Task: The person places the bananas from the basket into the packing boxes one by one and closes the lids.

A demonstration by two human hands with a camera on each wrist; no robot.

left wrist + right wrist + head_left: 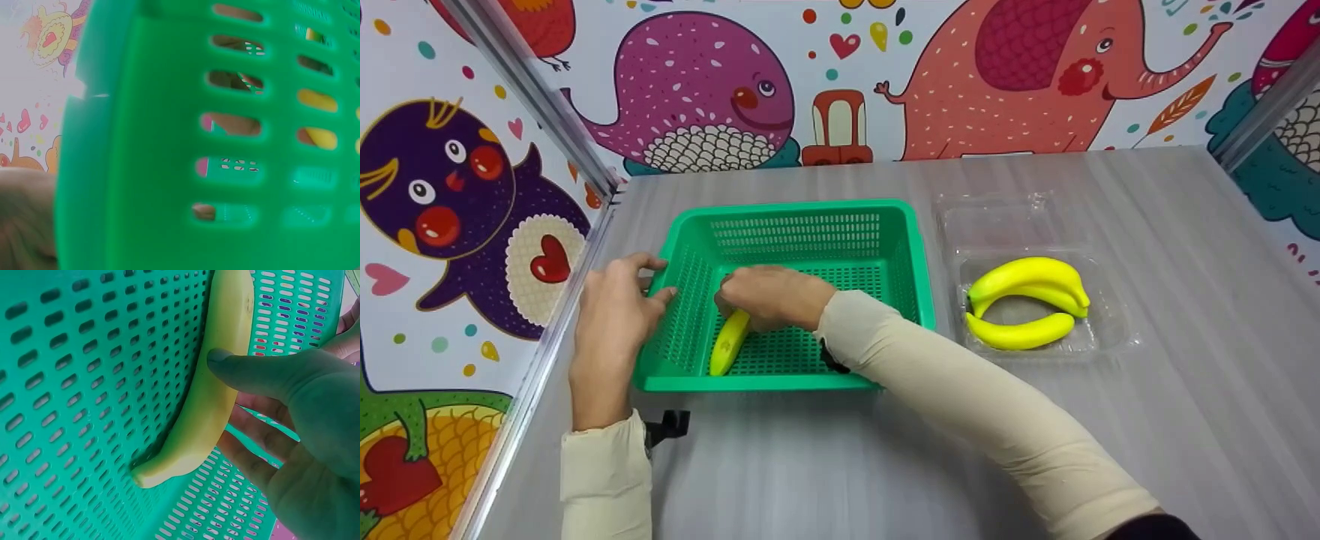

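Observation:
A yellow banana (730,345) lies at the left inside a green plastic basket (795,384) with slotted walls. My right hand (780,295) reaches into the basket and holds this banana. In the right wrist view the thumb presses on one side of the banana (216,399), and the fingers pass behind it. At the basket's left rim, my left hand (611,322) grips the edge between thumb and fingers. Close up in the left wrist view, the basket wall (157,140) fills most of the picture, and bits of yellow show through its slots.
Right of the basket stands a clear plastic box (1110,322), its lid (997,221) folded back behind it. Inside lie several yellow bananas (1020,331). Printed panels (840,75) with cartoon animals close off the grey table (780,465) at the back and left.

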